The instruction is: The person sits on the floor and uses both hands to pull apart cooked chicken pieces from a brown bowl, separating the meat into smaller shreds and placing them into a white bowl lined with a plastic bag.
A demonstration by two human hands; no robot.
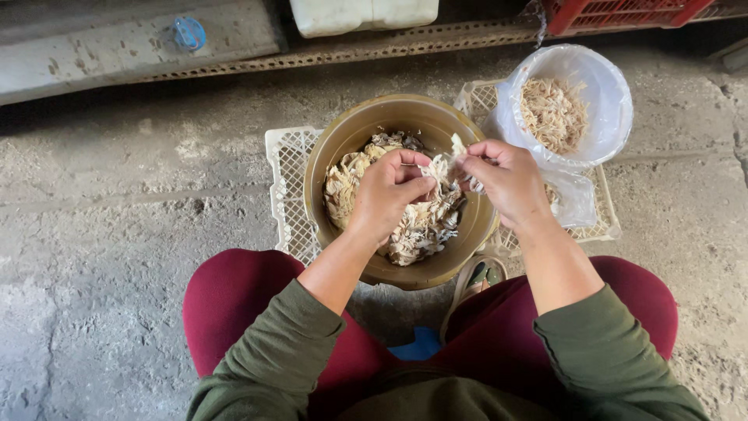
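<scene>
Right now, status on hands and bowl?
Both hands pinching one pale shred over brown bowl. Left hand, right hand. Bag-lined bucket alongside. Nothing blocking.

Two hands [389,191] [502,175], one bowl [335,148], one lined bucket [608,93], seemingly two crates [284,156].

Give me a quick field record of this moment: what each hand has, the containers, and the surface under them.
left hand: pinching a pale shredded piece over the bowl
right hand: pinching the same piece from the other side
bowl: round, olive-brown, holds pale shredded pieces
lined bucket: white, clear bag liner, finer shreds inside
crates: white lattice, under bowl and bucket
floor: rough concrete
</scene>
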